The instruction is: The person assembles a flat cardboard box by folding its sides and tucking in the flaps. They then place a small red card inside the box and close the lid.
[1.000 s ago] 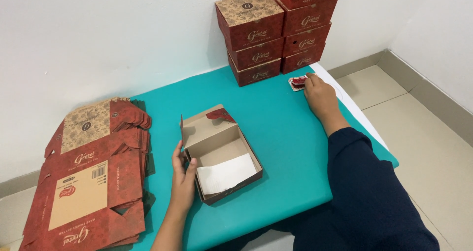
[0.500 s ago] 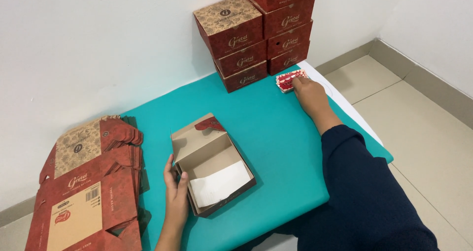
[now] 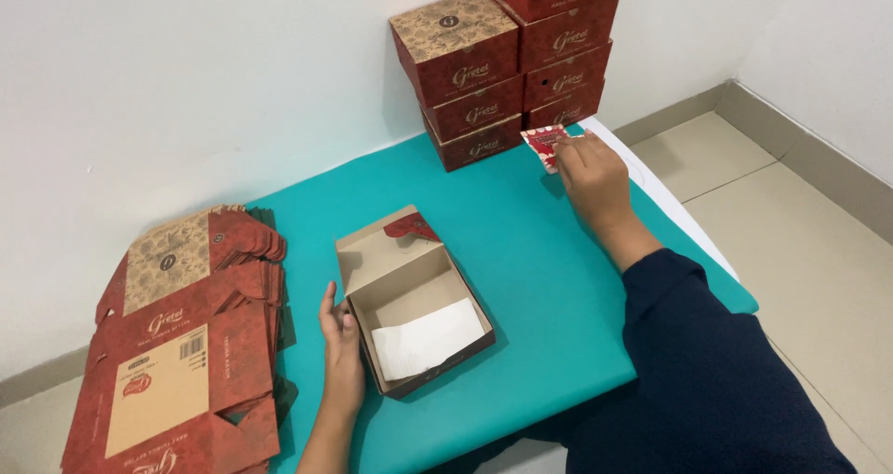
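Close to the person, the left hand [image 3: 339,348] rests with loose, open fingers against the side of the open brown-and-red cardboard box [image 3: 414,302] – it is folded up already, its lid still stands open, and a thin white paper sheet [image 3: 430,339] lies flat inside. To the left lies a stack of flat, unfolded red cardboard boxes [image 3: 181,344] on the smooth teal table [image 3: 521,232]. Far off, the right hand [image 3: 591,176] pinches a small shiny red-and-white packet [image 3: 542,144] – just beside the pile of closed red boxes [image 3: 512,55] by the wall.

Left hand [image 3: 342,348] rests against the open red-and-brown cardboard box [image 3: 409,299] at desk centre, white paper sheet [image 3: 428,338] inside. At two o'clock, right hand [image 3: 592,178] pinches a small red-and-white packet [image 3: 542,144] beside the stacked red boxes [image 3: 512,60]; flat box blanks [image 3: 181,344] lie at nine o'clock on the teal desk [image 3: 539,251].
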